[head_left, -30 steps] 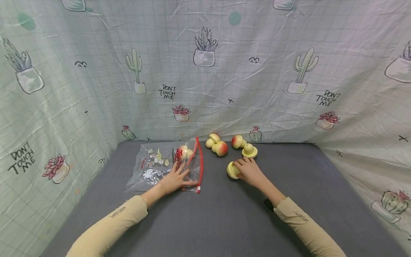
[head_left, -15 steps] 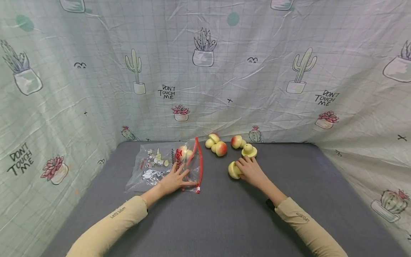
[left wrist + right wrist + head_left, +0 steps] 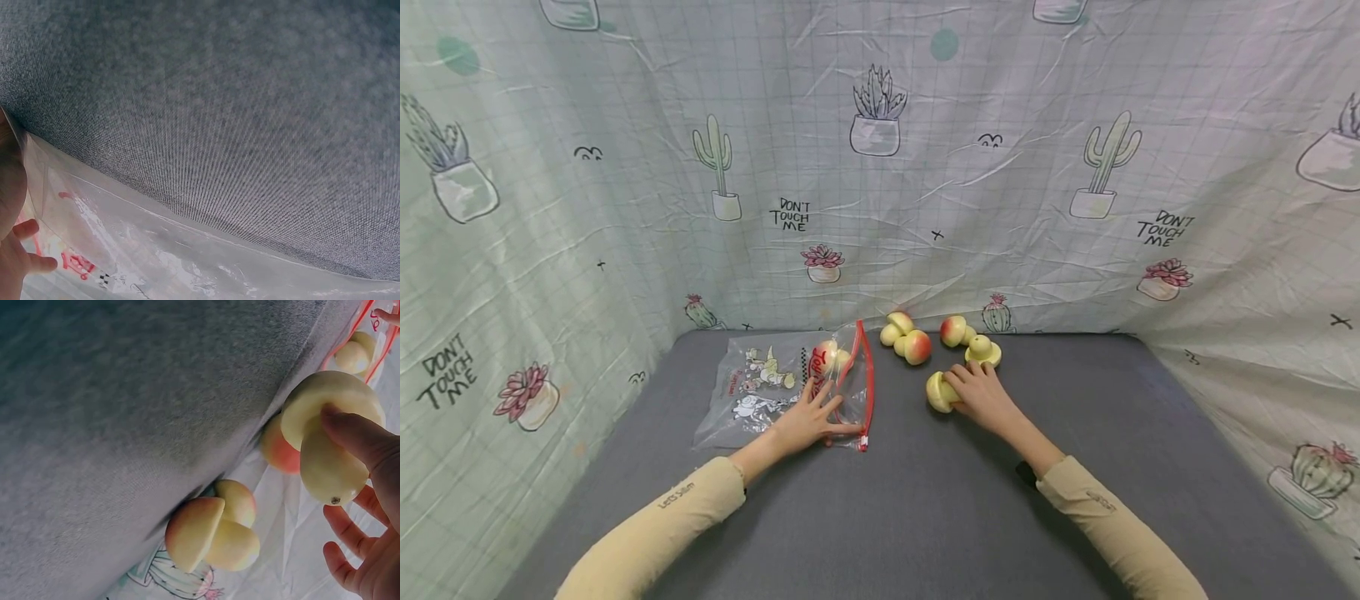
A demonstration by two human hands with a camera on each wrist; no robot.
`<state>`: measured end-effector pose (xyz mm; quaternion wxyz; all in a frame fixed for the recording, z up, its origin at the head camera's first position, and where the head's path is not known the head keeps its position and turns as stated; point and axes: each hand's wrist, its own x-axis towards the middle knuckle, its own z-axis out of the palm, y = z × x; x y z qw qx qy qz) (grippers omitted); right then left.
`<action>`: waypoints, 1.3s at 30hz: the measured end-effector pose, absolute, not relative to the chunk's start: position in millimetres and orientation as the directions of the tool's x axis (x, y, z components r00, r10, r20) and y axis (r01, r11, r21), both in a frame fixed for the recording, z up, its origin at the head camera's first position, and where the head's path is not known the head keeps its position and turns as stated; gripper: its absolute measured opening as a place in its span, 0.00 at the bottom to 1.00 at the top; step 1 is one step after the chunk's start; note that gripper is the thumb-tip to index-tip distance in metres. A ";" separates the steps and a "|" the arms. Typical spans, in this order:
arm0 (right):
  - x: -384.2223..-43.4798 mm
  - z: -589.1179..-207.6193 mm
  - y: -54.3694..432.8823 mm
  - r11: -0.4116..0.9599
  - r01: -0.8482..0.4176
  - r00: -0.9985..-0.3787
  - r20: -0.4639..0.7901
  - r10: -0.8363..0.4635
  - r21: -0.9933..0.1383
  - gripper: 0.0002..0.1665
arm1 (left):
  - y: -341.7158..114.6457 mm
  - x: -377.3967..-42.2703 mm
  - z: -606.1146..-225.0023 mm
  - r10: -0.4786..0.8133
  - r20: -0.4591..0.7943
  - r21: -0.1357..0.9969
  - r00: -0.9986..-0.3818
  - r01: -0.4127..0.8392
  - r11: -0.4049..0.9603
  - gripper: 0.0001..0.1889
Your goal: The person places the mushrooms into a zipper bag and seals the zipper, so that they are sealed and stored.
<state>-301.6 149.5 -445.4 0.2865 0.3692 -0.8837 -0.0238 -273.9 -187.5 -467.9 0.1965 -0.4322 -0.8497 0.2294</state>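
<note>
My right hand point(image 3: 983, 396) grips a yellow toy mushroom point(image 3: 334, 456), thumb pressed on it where stem meets cap. In the head view the cap lies to the left of my fingers, beside the bag. My left hand point(image 3: 805, 418) rests with spread fingers over the mouth of a clear zip bag point(image 3: 737, 367) with red edging and cartoon prints. Its thumb reaches the red slider point(image 3: 863, 442). Another toy mushroom point(image 3: 829, 357) with a red-tinged cap shows inside the bag, close to the mouth. In the left wrist view the plastic edge point(image 3: 187, 231) stands off the cloth.
Behind my right hand lie several toy mushrooms: a pair point(image 3: 916, 347) towards the left, one point(image 3: 955, 331) by the wall and one point(image 3: 982, 353) stem-up just past my fingertips. A curtain point(image 3: 880, 208) with cactus prints closes the back and sides of the grey table point(image 3: 895, 517).
My right hand has shifted slightly left with the mushroom, towards the bag, after a small move right. My left hand and the bag have stayed in place.
</note>
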 end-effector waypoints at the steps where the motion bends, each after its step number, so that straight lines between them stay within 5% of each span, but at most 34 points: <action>1: -302.3 -445.2 148.4 0.725 -0.642 -0.560 0.493 -0.666 0.250 0.26 | -187.4 -273.9 -467.8 0.825 0.136 -0.560 -0.548 0.645 0.520 0.30; 39: -321.6 -445.5 87.9 0.738 -0.668 -0.620 0.476 -0.624 0.097 0.29 | -180.7 -275.1 -468.1 0.804 0.144 -0.644 -0.576 0.563 0.518 0.33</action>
